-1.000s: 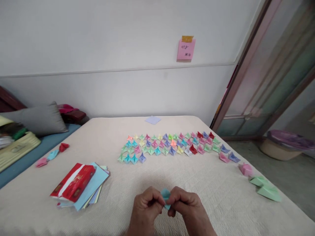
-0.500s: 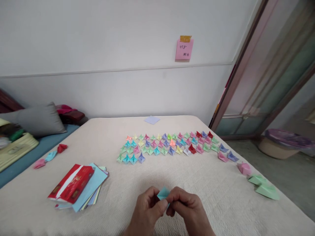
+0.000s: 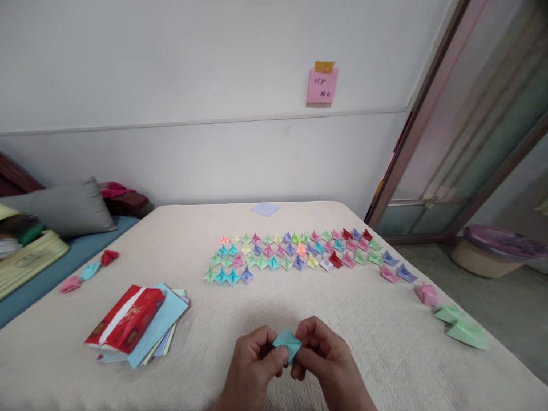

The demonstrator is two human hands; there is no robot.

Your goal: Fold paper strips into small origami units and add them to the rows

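Observation:
A small light-blue piece of folded paper [image 3: 287, 341] is held up low in the middle of the view, above the cloth. My left hand [image 3: 256, 362] pinches its left side, the thumb lying on the front and the curled fingers behind. On the right edge is my right hand [image 3: 324, 357], its thumb at the lower corner and its index finger raised a little by the side corner. The other fingers curl beneath, partly hidden. Beyond my hands, several rows of small folded paper pieces [image 3: 273, 262] in many colours stand on the bed-like surface [image 3: 205, 331].
A red packet [image 3: 131, 319] lies on a stack of coloured paper sheets [image 3: 160, 325] at left. Red, blue and pink folded pieces [image 3: 90, 270] lie farther left. Larger green folded paper [image 3: 466, 331] lies near the right edge. A lilac sheet [image 3: 265, 208] is at the back.
My right index finger has lifted off the front of the blue paper, so more of it shows. The left hand keeps its pinch. The view has shifted very slightly.

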